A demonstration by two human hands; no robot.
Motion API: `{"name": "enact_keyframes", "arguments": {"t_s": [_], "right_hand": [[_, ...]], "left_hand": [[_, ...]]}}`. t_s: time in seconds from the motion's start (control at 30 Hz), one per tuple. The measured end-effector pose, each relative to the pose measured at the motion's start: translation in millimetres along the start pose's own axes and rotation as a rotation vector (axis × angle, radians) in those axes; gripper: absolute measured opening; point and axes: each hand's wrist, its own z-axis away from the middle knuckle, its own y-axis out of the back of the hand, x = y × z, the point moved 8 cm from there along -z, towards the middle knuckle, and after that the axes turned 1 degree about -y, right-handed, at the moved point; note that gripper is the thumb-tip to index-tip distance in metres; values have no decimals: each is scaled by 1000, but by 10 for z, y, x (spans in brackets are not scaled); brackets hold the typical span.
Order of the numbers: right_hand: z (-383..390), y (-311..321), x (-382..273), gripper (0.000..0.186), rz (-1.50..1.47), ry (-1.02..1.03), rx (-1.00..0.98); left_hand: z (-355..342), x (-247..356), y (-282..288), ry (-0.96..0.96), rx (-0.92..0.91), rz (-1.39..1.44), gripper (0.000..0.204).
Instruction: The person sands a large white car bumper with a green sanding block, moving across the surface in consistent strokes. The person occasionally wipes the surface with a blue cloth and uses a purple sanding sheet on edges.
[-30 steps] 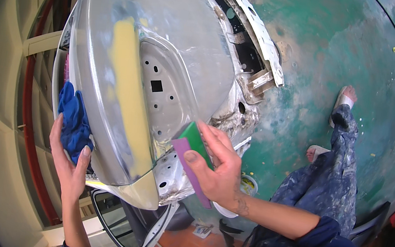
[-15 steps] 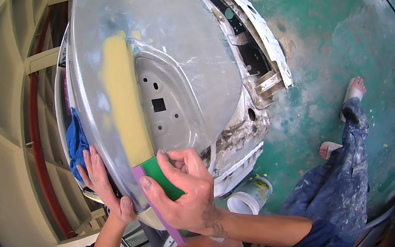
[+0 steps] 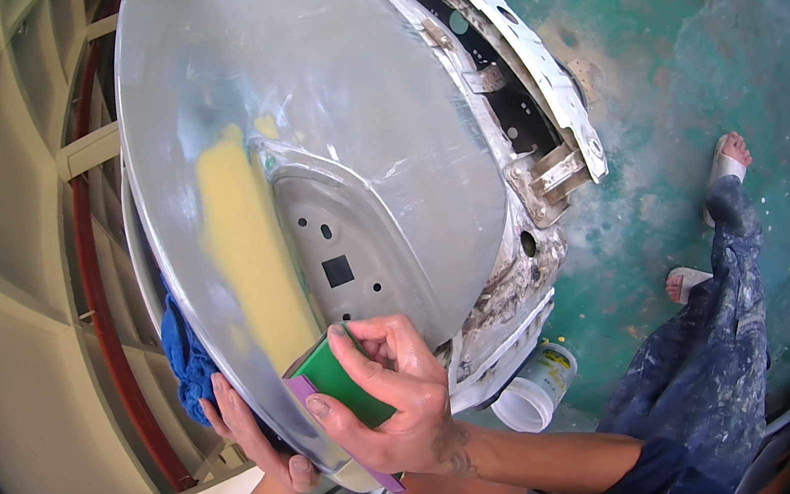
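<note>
My right hand [image 3: 400, 389] grips a green sanding block [image 3: 346, 380] with a purple sheet [image 3: 302, 391] showing along its edge. The block lies on the lower end of a yellow filler strip [image 3: 249, 247] on a grey, bare-looking car body panel [image 3: 386, 94]. Fingers stretched out, my left hand [image 3: 257, 440] rests along the panel's lower left edge. Beside the strip is a lamp-shaped recess [image 3: 320, 206] with several holes. The block's underside is hidden.
A blue cloth [image 3: 185, 359] hangs by the panel's left edge. A white bucket [image 3: 535, 388] tips on the green floor [image 3: 640, 231]. To the right are my dusty trouser legs [image 3: 694, 350]. White body metal [image 3: 508, 20] with cutouts runs along the panel's far right side.
The whole view has shifted, so the panel sits lower and further right. Relative to the panel, the sanding block has slid a little up along the filler strip. My left hand stays at the edge.
</note>
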Motion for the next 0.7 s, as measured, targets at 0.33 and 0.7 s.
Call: {"name": "enact_keyframes", "arguments": {"t_s": [0.33, 0.7], "right_hand": [[-1068, -230, 185, 47, 83, 80, 66], [-1062, -287, 317, 48, 57, 86, 89]], "left_hand": [[316, -338, -168, -2, -14, 78, 105], [385, -429, -310, -80, 30, 49, 93]]}}
